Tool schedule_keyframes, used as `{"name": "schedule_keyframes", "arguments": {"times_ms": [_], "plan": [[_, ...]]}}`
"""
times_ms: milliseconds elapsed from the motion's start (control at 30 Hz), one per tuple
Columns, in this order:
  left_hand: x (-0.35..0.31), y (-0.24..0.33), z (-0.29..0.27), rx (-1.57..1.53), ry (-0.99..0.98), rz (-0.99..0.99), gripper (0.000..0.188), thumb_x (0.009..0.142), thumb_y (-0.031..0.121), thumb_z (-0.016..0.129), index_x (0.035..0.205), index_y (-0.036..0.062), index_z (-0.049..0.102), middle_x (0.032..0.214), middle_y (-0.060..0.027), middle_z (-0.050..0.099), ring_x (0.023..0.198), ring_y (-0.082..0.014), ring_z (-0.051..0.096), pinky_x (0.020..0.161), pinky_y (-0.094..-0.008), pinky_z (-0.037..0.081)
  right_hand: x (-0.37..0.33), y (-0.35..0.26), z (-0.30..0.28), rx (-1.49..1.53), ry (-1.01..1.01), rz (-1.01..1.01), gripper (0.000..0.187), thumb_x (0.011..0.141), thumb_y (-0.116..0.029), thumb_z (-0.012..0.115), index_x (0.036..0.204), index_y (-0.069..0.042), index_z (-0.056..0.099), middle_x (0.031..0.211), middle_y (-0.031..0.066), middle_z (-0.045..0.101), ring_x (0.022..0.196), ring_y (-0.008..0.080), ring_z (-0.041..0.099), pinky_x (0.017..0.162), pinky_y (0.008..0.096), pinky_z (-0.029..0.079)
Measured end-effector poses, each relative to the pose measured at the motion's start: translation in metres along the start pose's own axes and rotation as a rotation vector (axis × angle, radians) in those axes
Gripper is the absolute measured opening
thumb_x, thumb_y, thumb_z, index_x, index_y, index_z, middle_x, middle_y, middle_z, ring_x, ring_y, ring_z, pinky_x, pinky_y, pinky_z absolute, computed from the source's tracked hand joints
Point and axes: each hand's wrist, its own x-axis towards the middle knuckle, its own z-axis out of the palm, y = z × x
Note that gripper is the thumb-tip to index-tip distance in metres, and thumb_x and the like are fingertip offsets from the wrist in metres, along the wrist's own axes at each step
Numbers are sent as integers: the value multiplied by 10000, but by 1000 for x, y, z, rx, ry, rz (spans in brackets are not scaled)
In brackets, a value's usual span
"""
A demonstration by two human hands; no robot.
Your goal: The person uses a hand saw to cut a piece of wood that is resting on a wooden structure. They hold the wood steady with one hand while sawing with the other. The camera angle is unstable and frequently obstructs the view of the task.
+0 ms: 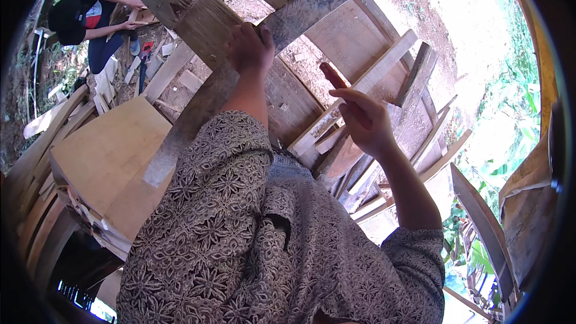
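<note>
- Ground: bare dirt strewn with wood offcuts; green plants at the right rim.
- Stack of flat plywood sheets [105, 150] at lower left, pale top face, layered edges showing.
- Pile of weathered planks [384, 78] crosses the middle, boards lying at angles over one another.
- Another person [90, 18] sits at upper left in dark clothes, both hands on a small piece of wood.
- Long grey board [198, 105] runs diagonally from the plywood stack up to a broad notched end at top centre.
- Left hand [249, 48] raised, fingers closed around the board where a curved grey blade-like piece [312, 9] meets it; which of the two it actually clamps, cannot tell.
- Right hand [363, 120] held apart from the left, loosely closed on a small reddish-brown stick [332, 75] that juts up past the fingertips.
- Both forearms wear patterned sleeves.
</note>
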Motion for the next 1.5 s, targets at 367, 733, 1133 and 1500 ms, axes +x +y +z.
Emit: {"name": "schedule_keyframes", "arguments": {"times_ms": [367,733,1133,1500], "plan": [[1,-11,2,-36,66,106,372,978,426,513,1034,59,539,1098,-159,581,1086,-356,570,907,-531,424,-22,-74,-71,-119,-130,-46,321,908,69,597,1146,-106,723,661,34,665,544,97,629,494,285,443],[15,-1,8,-119,71,-111,366,982,443,513,928,94,610,970,-115,642,933,-340,642,792,-532,484,126,2,44,100,81,-177,304,935,1,636,1196,-122,732,854,17,705,735,60,605,691,249,491],[8,-6,13,-53,63,-118,388,990,454,472,985,80,576,1049,-142,604,1023,-342,605,844,-531,437,-17,-22,-50,-137,-114,-158,394,881,142,524,1185,-54,678,1314,170,693,706,71,661,638,240,492],[11,-6,14,-80,106,-148,408,982,466,498,993,72,605,1035,-132,605,997,-328,602,842,-512,441,88,5,25,31,-1,-172,328,944,79,573,1226,-50,679,1130,63,737,976,74,657,837,227,500]]}}
